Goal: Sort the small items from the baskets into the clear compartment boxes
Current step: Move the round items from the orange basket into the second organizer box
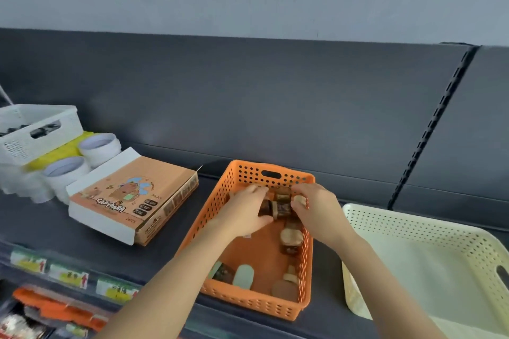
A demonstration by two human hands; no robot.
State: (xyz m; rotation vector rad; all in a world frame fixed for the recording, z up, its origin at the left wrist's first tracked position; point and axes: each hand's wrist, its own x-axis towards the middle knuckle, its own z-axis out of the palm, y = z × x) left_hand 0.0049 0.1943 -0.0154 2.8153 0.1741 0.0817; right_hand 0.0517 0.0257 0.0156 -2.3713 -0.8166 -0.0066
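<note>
An orange perforated basket [220, 201] stands on the dark shelf in the middle. Both my hands reach into its far end. My left hand [245, 210] and my right hand [316, 206] close from either side on a cluster of small brown items [279, 203]. More small brown and pale items lie loose in the basket: one group along the right wall [290, 238], others near the front [234, 274]. No clear compartment box is in view.
A cream perforated basket [413, 231] sits to the right. To the left lies an orange cartoon-printed cardboard box [129, 195], behind it white round tubs [99, 146], a yellow thing and a white basket [38, 129]. Price labels [68, 274] line the shelf's front edge.
</note>
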